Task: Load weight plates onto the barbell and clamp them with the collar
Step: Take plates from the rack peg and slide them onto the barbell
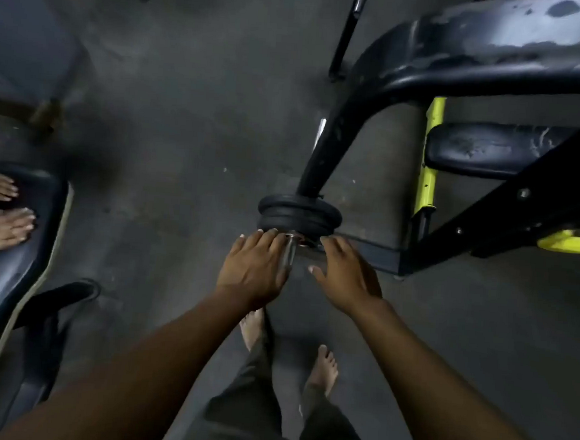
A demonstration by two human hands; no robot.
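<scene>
Plates (299, 215) sit stacked on the barbell sleeve (289, 252), which points near, between both hands. Left hand (254, 269) presses flat-fingered against them; right hand (345, 273) hovers relaxed, holding nothing. Collar's hard to make out.

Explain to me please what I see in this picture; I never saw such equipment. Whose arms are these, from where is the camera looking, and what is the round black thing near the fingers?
There is one picture, taken by a camera worn on a person's head, looking down. The two arms are that person's own, and their bare feet show below on the dark floor.

The round black things are weight plates, stacked on the end of a barbell. The shiny metal sleeve of the bar sticks out toward the camera between the hands.

The left hand lies with fairly straight fingers against the plates and the sleeve. The right hand reaches in from the other side, fingers spread; whether it touches is hard to tell. Neither hand clearly grips anything. I cannot make out a collar.

The black frame with yellow parts is gym equipment. At the left, another person's feet rest on a padded bench.
</scene>
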